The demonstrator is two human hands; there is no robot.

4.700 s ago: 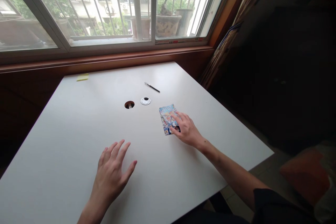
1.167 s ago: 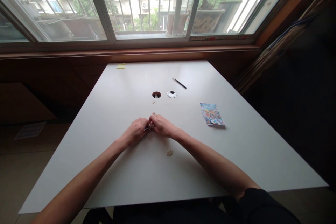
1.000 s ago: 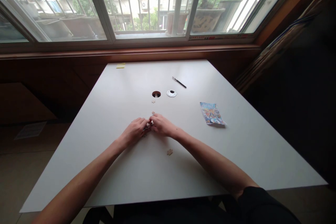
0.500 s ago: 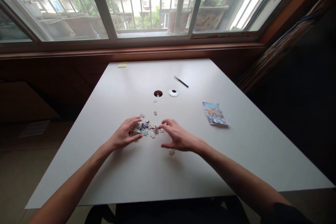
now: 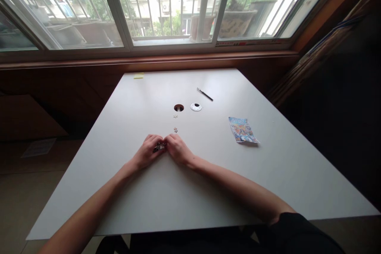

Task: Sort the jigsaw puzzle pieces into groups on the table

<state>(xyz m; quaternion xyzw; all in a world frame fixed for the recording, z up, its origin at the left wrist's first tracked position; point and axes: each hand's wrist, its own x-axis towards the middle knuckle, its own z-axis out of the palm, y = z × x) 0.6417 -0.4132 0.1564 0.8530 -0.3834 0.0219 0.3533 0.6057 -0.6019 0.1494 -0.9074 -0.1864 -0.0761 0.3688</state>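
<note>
Near the middle of the white table [image 5: 166, 198], my left hand [image 5: 146, 151] and my right hand [image 5: 178, 150] meet around a small heap of jigsaw puzzle pieces [image 5: 160, 147]. Both hands are closed in, fingers curled round the pieces, fingertips touching at the far side. Most of the heap is hidden by the hands; a few dark and pale pieces show between them. Just beyond my fingers lies one loose puzzle piece [image 5: 175, 129], with a paler puzzle piece [image 5: 175, 116] farther back.
A round cable hole [image 5: 179, 108] is cut in the table, with its metal cover [image 5: 195, 106] to the right. Behind that lies a black pen [image 5: 205, 94]. A colourful printed packet [image 5: 243, 130] rests at right. A yellow sticky note [image 5: 138, 76] sits at the far left corner.
My right hand has moved left to meet my left hand. The spread pieces, including a stray one near my right hand, are now gathered between the hands, whose fingers have closed in.
</note>
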